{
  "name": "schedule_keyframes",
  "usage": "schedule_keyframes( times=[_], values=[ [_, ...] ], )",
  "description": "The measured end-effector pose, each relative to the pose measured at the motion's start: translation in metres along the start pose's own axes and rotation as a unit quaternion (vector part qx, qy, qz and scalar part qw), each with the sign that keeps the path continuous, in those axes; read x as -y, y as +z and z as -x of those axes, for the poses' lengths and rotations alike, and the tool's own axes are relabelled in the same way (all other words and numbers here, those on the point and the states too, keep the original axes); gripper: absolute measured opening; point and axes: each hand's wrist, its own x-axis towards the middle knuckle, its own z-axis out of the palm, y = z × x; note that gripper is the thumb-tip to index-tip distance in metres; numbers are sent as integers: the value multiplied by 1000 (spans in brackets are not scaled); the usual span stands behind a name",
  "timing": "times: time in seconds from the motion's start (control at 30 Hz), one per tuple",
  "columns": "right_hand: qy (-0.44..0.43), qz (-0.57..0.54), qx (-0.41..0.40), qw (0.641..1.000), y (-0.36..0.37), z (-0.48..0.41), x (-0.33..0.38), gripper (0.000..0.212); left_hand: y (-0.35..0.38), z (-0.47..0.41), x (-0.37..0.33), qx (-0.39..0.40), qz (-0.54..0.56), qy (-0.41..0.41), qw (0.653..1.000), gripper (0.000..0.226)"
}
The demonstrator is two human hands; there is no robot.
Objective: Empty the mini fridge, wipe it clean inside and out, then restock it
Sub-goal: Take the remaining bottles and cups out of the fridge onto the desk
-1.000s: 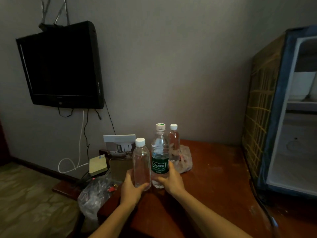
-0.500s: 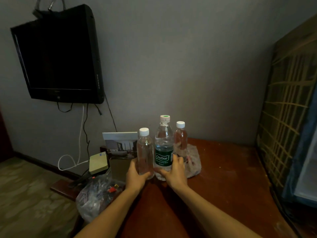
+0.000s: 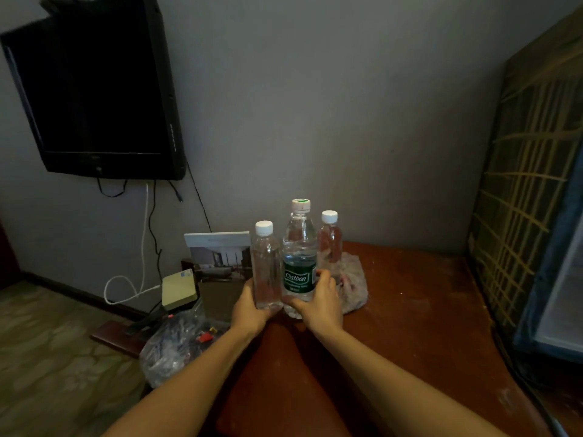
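Observation:
My left hand point(image 3: 250, 310) grips the base of a clear unlabelled water bottle point(image 3: 266, 266) with a white cap. My right hand point(image 3: 320, 301) grips a taller bottle with a green Cestbon label point(image 3: 299, 263). Both bottles stand upright on the red-brown wooden table point(image 3: 410, 310), side by side. A third small clear bottle point(image 3: 329, 244) stands just behind them, beside a crumpled plastic bag point(image 3: 351, 285). The mini fridge point(image 3: 530, 197) fills the right edge; I see its side grille and a strip of its open front.
A black TV point(image 3: 94, 99) hangs on the wall at left with cables below it. Left of the table lie a framed picture point(image 3: 217, 257), a yellowish box point(image 3: 178, 290) and a clear bag of small parts point(image 3: 176, 345).
The view has swung left and closer, so the fridge interior has slid out of sight. Both hands have stayed on the two bottles, which moved slightly back on the table.

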Motion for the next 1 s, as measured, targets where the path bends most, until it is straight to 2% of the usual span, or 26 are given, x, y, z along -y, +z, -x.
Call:
schedule_keyframes(
  times=[0.1,0.17,0.27,0.4,0.5,0.6,0.7,0.87,1.0],
  values=[
    [16,28,37,999,-9,4,0,74,-5,11,-4,38,-78,-7,996,73],
    [10,49,57,997,-20,11,-5,62,-8,23,-5,71,-105,-13,992,70],
    [0,46,85,995,-46,23,-12,38,-11,40,-8,113,-127,-16,985,70],
    [-45,69,115,990,-96,40,-13,21,8,75,-24,157,-183,-22,970,76],
    [-52,81,86,992,-147,49,-19,19,36,101,-41,151,-206,19,967,72],
    [-49,113,45,991,-207,58,-32,21,71,120,-65,137,-208,55,967,48],
    [-22,119,14,993,-273,70,-52,20,114,140,-97,175,-180,93,963,29],
    [66,97,-84,989,-382,76,-99,17,207,165,-159,258,-110,189,941,30],
    [139,70,-208,966,-453,61,-135,25,291,181,-199,311,-37,218,924,44]
  ],
)
